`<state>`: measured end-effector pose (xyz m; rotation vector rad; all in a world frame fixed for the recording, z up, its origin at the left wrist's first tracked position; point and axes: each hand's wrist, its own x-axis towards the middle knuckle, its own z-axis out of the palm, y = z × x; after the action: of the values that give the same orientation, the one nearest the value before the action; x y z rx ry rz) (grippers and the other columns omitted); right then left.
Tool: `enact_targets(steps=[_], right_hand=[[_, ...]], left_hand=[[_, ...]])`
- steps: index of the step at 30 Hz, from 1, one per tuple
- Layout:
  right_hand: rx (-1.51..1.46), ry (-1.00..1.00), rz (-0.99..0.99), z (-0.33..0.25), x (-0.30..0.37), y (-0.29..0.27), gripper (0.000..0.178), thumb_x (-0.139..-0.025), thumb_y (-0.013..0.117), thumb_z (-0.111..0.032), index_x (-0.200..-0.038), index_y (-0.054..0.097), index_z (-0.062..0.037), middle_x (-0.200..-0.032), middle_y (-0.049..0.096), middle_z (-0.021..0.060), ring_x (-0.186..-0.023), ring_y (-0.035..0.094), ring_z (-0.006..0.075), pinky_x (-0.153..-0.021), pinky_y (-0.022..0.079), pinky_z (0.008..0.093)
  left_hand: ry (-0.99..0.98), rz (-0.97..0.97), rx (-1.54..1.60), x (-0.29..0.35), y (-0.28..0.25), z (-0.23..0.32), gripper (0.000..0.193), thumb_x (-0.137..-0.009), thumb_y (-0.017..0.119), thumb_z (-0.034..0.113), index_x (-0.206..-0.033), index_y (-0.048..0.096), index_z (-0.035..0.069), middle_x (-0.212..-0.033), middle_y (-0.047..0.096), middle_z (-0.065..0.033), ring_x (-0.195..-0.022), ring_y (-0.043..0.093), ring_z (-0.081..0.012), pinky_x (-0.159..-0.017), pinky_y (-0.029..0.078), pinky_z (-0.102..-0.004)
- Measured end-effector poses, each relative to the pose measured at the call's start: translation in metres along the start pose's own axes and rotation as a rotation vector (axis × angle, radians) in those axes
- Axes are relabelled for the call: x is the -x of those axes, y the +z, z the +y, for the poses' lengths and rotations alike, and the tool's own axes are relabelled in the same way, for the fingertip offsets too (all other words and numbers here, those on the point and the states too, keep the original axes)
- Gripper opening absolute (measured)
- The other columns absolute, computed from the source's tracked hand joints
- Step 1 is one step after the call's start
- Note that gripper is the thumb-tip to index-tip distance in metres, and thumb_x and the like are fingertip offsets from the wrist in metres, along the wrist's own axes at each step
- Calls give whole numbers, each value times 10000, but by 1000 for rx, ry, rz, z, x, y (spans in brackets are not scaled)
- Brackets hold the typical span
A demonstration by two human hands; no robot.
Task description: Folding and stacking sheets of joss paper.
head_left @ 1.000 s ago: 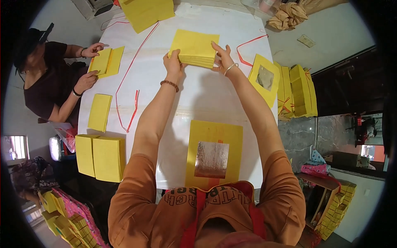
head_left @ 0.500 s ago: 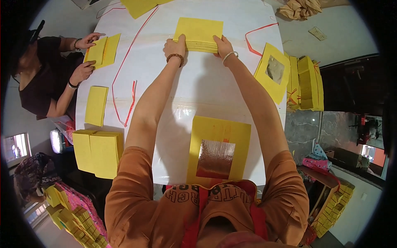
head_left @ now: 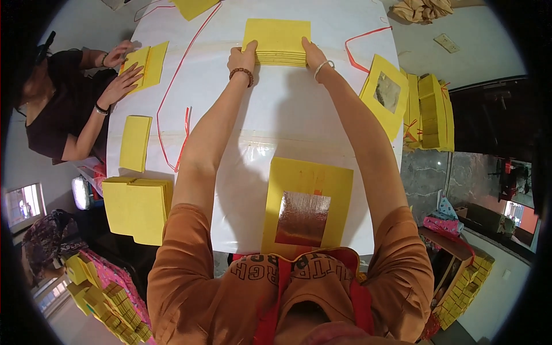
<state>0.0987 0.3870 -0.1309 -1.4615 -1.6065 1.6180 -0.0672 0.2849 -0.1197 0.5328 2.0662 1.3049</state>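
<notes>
Toward the far side of the table, a thick stack of yellow paper (head_left: 277,35) lies between my two hands, its layered near edge facing me. My left hand (head_left: 243,57) grips the left side, thumb at the near corner. On the opposite side my right hand (head_left: 313,56) presses in the same way, thumb up along the edge; its other fingers are partly hidden. Close to my body lies a yellow sheet (head_left: 339,201) bearing a shiny silver-and-red foil square (head_left: 303,218).
At left, a co-worker's hands (head_left: 122,83) rest on folded yellow paper (head_left: 155,66). Yellow stacks (head_left: 135,144) (head_left: 135,210) sit along the left edge. Red cord (head_left: 164,95) crosses the white table (head_left: 241,201). A foil-patched yellow stack (head_left: 397,77) lies right, with tied yellow bundles (head_left: 434,109) beyond.
Both my hands and the stack shift slightly away from me; the right thumb moves from the stack's top toward its side edge. The co-worker's nearer hand flattens over the folded paper.
</notes>
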Motion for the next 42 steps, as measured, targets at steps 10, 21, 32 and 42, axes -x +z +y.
enact_targets(steps=[10,21,32,42], right_hand=[[-193,-56,63,-22,30,8,1035,-735,582,-599,-1410,121,35,-1428,253,233,-1320,270,317,-1069,210,406],[-86,-39,-17,-17,185,-62,693,-838,537,-495,-1374,325,-111,-1337,419,60,-1191,415,195,-951,356,375],[-769,-181,-62,131,390,-42,612,-965,198,-487,-1443,146,-109,-1483,193,97,-1350,218,222,-1090,178,384],[-833,-144,-25,161,400,0,582,-977,190,-458,-1437,177,-103,-1460,255,65,-1324,260,194,-1084,221,336]], left_hand=[[44,40,188,-11,-6,-1,886,-684,676,543,-1211,381,-106,-1162,505,-238,-1073,498,-292,-924,385,-352],[-38,-143,447,50,-78,-2,563,-877,464,481,-1208,395,31,-1093,531,-114,-849,577,-190,-698,425,-292],[29,-717,613,294,-133,-159,713,-933,171,563,-1440,99,67,-1497,151,-83,-1346,220,-220,-1100,170,-345],[-572,-641,888,345,-114,-141,515,-986,240,421,-1429,202,160,-1358,391,-47,-1155,449,-162,-935,432,-310]])
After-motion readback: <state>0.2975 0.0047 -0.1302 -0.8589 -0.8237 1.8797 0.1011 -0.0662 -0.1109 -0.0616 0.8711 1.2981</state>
